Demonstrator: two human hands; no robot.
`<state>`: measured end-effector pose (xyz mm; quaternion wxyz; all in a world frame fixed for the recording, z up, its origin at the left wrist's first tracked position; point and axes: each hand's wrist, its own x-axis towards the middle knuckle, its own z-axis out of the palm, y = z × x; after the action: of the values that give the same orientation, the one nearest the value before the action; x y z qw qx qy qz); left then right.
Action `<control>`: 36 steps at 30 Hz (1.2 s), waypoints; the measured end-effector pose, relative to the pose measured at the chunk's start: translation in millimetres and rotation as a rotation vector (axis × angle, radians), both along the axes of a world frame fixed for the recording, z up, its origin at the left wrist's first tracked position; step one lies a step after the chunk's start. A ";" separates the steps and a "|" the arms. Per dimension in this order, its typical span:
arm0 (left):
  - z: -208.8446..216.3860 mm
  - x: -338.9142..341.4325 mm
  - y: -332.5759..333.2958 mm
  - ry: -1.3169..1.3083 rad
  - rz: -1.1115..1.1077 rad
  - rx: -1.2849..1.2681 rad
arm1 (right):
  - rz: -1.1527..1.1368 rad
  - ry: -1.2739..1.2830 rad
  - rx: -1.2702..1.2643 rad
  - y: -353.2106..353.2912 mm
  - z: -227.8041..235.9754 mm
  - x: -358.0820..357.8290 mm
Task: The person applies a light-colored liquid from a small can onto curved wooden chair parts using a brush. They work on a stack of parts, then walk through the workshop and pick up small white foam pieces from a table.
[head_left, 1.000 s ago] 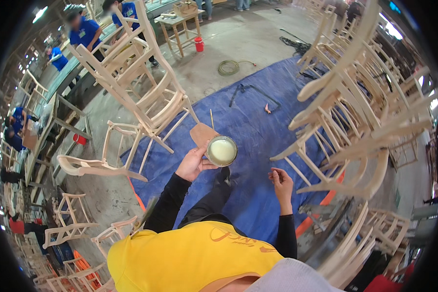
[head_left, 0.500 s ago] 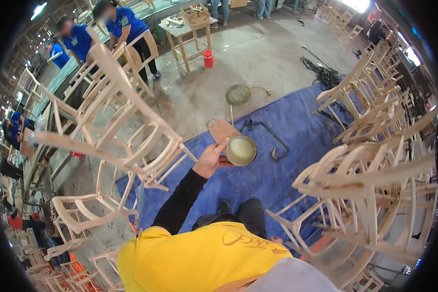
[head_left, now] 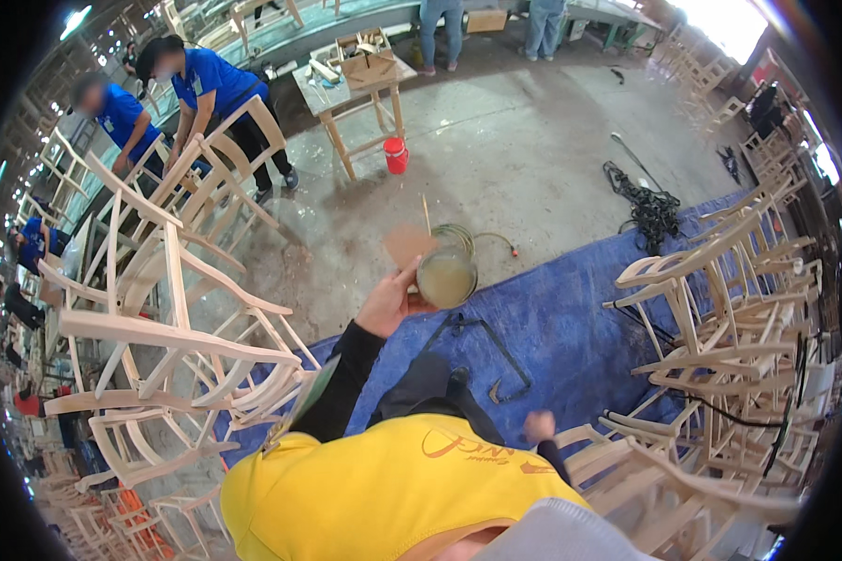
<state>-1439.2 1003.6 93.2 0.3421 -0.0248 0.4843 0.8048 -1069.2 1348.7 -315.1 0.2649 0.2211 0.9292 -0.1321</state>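
- the round container [head_left: 447, 279] is held out in front of the person, over where the blue tarp [head_left: 580, 323] meets the concrete floor [head_left: 543, 168]; pale liquid shows inside, so i judge it far from used up.
- the left hand [head_left: 384, 307] grasps the container from its left side.
- a flat brown piece [head_left: 408, 245] sits just beyond that hand's fingers, and a thin stick [head_left: 427, 213] pokes up past it; i cannot tell how either is held.
- the right hand [head_left: 539, 426] is low and blurred, near the chairs on the right [head_left: 711, 280]; i see nothing in it and cannot tell whether it is clenched or loose.
- the chairs on the left [head_left: 178, 327] stand close by the left arm. on both sides the frames look joined, which i take as done, and the wood looks pale and bare; how much work is left on them i cannot tell.
- a bent black strip [head_left: 510, 355] lies on the tarp.
- farther off are a coiled hose [head_left: 482, 238], a red bucket [head_left: 396, 155] beside a small wooden table [head_left: 334, 140], and two co-workers in blue shirts [head_left: 220, 79] bending over more wooden pieces.
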 end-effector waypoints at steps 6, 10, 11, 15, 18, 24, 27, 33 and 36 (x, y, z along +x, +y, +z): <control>1.9 -128.9 111.2 -0.016 0.031 0.025 | -0.496 0.776 -0.516 171.7 154.0 -348.1; -12.0 -228.9 194.1 -0.036 -0.015 0.000 | -0.357 0.826 -0.472 235.4 197.5 -478.6; -14.0 -257.4 213.2 -0.035 -0.023 0.015 | -0.313 0.822 -0.464 255.6 193.9 -499.6; -6.7 -377.5 296.6 0.003 -0.034 0.027 | -0.308 0.643 -0.230 344.2 107.2 -511.3; 9.1 -461.1 342.9 -0.007 -0.017 0.112 | -0.069 0.239 -0.178 419.5 -10.1 -441.2; 18.2 -604.1 428.8 -0.003 0.047 -0.011 | -0.649 -0.088 -0.510 432.2 -3.3 -511.2; 8.1 -675.0 472.3 -0.041 0.071 -0.005 | -0.710 -0.029 -0.569 460.6 3.4 -588.4; -18.1 -812.9 572.6 -0.040 0.182 -0.039 | -0.542 0.174 -0.582 559.2 -18.2 -761.5; -32.6 -891.2 628.2 -0.057 0.127 -0.023 | -0.728 -0.045 -0.505 663.9 0.2 -898.6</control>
<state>-2330.4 1631.8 60.7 0.3039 -0.0825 0.4812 0.8181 -1967.8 2012.6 -315.0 0.2672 0.4650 0.7235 -0.4347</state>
